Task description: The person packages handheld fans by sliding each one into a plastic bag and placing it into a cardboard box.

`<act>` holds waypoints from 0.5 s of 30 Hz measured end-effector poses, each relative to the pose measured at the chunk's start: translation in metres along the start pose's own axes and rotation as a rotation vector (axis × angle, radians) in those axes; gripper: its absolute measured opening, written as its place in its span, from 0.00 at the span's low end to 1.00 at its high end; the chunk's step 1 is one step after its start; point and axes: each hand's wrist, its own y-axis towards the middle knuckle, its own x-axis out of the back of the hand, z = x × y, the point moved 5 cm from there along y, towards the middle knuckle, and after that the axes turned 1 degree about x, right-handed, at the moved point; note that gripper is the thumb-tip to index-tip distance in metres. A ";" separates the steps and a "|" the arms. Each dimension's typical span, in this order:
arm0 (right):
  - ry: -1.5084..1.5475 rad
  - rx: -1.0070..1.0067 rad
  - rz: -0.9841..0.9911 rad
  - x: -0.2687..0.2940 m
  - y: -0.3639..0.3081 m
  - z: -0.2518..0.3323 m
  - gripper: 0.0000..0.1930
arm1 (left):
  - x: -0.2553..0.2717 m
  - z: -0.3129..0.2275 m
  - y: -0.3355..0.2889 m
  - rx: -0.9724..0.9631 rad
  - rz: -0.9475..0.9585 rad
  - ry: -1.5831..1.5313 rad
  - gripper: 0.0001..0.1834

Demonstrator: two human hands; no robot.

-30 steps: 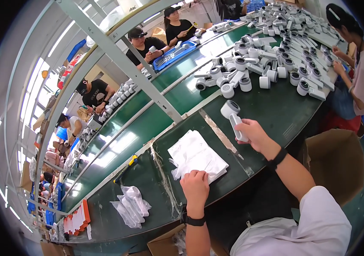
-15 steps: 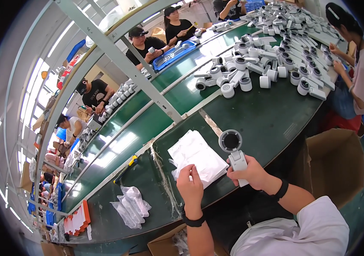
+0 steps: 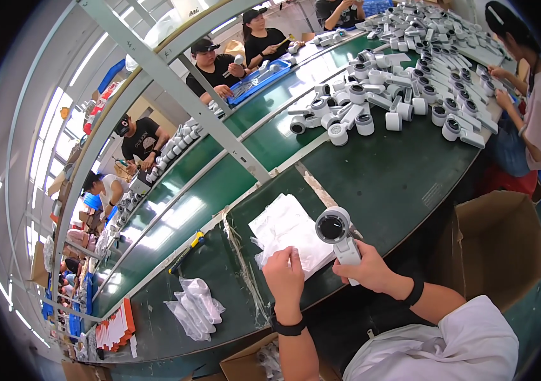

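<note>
My right hand [image 3: 372,268] is wrapped round the handle of a light-grey handheld fan [image 3: 348,251], its round, dark-faced head [image 3: 333,226] raised over the table. Just left of it lies a stack of thin white plastic bags [image 3: 288,222]. My left hand [image 3: 285,273] is at the near edge of this stack, its fingers pinched together; whether a bag is between them is hidden. Three or so wrapped, filled clear bags [image 3: 195,309] lie further left on the green table [image 3: 232,305].
A big heap of similar fans [image 3: 385,95] covers the table's far right, where a person [image 3: 537,120] works. An open cardboard box [image 3: 499,247] stands at my right. A yellow-and-black tool [image 3: 187,253] and orange-white cards [image 3: 115,325] lie left. A metal post [image 3: 200,111] rises beyond; several co-workers sit across.
My right hand has tilted the fan, bringing its head slightly left and down, and moved a little lower. My left hand has barely shifted. A co-worker across has reached toward the blue tray.
</note>
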 end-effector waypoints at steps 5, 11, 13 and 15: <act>-0.006 0.036 -0.010 -0.005 -0.003 0.004 0.17 | 0.009 -0.011 -0.003 0.151 -0.104 -0.325 0.09; -0.169 0.240 -0.105 -0.009 -0.005 0.005 0.23 | 0.009 -0.020 -0.020 0.195 -0.103 -0.507 0.08; -0.277 0.309 -0.165 -0.009 -0.006 0.007 0.26 | 0.008 -0.028 -0.026 0.196 -0.048 -0.564 0.07; -0.377 0.433 -0.311 -0.005 -0.005 0.007 0.28 | 0.009 -0.034 -0.031 0.199 -0.042 -0.604 0.07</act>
